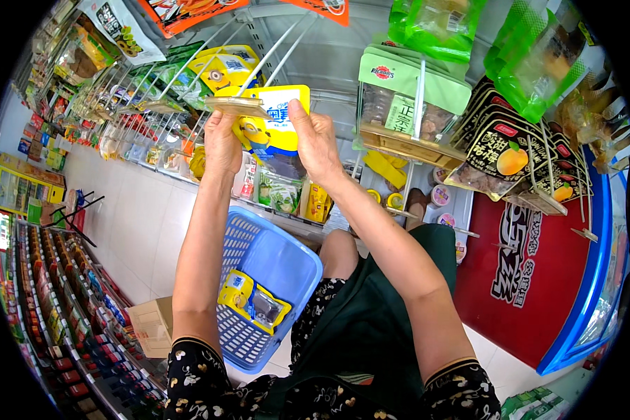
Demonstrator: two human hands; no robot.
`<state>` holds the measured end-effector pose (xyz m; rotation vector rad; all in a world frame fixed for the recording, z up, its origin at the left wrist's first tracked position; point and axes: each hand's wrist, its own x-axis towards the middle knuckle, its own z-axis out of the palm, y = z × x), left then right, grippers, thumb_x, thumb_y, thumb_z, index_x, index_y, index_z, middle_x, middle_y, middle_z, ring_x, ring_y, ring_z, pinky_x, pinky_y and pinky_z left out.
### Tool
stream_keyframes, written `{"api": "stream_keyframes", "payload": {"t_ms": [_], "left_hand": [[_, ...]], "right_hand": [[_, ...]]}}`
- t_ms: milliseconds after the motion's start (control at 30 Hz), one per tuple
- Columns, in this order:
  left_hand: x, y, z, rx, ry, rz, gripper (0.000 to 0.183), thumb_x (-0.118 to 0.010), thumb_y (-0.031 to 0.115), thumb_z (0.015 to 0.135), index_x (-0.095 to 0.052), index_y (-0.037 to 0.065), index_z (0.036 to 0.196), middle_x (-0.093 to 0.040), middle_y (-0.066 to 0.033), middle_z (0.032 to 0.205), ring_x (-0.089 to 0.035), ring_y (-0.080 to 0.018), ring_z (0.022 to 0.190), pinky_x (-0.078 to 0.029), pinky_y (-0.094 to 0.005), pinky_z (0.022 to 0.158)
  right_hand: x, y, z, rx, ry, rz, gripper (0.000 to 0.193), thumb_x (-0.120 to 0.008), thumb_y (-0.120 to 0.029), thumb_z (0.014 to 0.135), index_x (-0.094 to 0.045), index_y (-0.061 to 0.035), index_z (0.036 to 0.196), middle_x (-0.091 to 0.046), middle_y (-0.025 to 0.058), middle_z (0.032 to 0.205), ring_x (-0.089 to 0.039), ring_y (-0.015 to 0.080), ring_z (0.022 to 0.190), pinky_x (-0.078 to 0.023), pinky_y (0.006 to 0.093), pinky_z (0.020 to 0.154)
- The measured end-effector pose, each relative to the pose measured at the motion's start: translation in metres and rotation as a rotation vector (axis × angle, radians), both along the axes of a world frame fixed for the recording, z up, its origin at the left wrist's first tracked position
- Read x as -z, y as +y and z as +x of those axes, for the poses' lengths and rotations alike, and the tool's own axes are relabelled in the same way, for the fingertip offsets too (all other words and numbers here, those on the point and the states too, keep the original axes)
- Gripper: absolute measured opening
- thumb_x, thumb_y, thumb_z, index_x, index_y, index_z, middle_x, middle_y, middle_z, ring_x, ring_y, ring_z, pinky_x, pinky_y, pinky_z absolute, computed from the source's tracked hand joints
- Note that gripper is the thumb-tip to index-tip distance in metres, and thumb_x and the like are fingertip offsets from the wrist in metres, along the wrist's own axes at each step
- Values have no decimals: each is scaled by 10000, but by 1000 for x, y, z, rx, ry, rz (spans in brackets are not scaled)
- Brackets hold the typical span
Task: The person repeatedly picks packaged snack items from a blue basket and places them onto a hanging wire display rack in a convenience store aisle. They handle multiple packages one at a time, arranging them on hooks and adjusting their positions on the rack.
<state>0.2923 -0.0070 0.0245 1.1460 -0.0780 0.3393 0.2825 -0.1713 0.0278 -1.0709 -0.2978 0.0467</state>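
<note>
while both forearms rise from the lower edge in dark flowered sleeves, a blue plastic basket (273,259) sits low between them, and a yellow packet (253,299) lies on its floor. a cardboard box (152,326) rests on the pale tiled floor just left of the basket. higher up, the left hand (222,143) and the right hand (315,143) close on either side of a yellow and white snack bag (273,126), fingers curled around its top edge, holding it up at a white metal peg hook (273,49). more yellow bags (227,66) hang behind on the same rack. to the right hang green-topped packs (409,91) and dark pouches (507,150), above a red and blue freezer chest (539,280).
</note>
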Motion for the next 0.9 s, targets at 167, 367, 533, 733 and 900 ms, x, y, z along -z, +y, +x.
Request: {"api": "stream_keyframes", "payload": {"t_ms": [167, 367, 533, 733, 900], "left_hand": [[-5, -6, -3, -7, 18, 14, 192, -571, 185, 891, -616, 31, 997, -655, -70, 963, -607, -132, 879, -469, -272, 810], [-2, 0, -2, -2, 43, 91, 197, -551, 164, 900, -579, 42, 1052, -625, -53, 1043, -580, -135, 965, -440, -281, 869], [-3, -4, -1, -61, 43, 25, 182, -588, 174, 877, -624, 24, 974, -657, -78, 955, -616, -135, 852, -482, -267, 782], [3, 0, 5, -55, 103, 47, 171, -552, 136, 891, -593, 28, 1018, -628, -62, 982, -582, -137, 905, -452, -274, 826], [1, -6, 11, -105, 138, 67, 175, -595, 145, 866, -614, 22, 990, -635, -60, 909, -588, -130, 830, -465, -274, 743]], "right_hand": [[10, 1, 3, -37, 42, 119, 485, -471, -397, 935, -647, 42, 830, -619, 18, 712, -501, 40, 627, -410, 224, 549], [8, 2, 3, -31, 89, 158, 474, -469, -388, 937, -645, 32, 806, -625, 27, 715, -520, 51, 623, -420, 229, 546], [15, 0, 10, -148, 100, 109, 434, -503, -367, 924, -635, 46, 933, -660, 82, 876, -606, 96, 744, -476, 238, 654], [18, 0, 12, -89, 101, 159, 467, -498, -398, 920, -640, 47, 902, -661, 79, 830, -582, 76, 700, -457, 228, 606], [19, 2, 18, -29, 109, 86, 484, -498, -413, 917, -638, 49, 882, -654, 67, 805, -578, 78, 696, -454, 233, 617]]}}
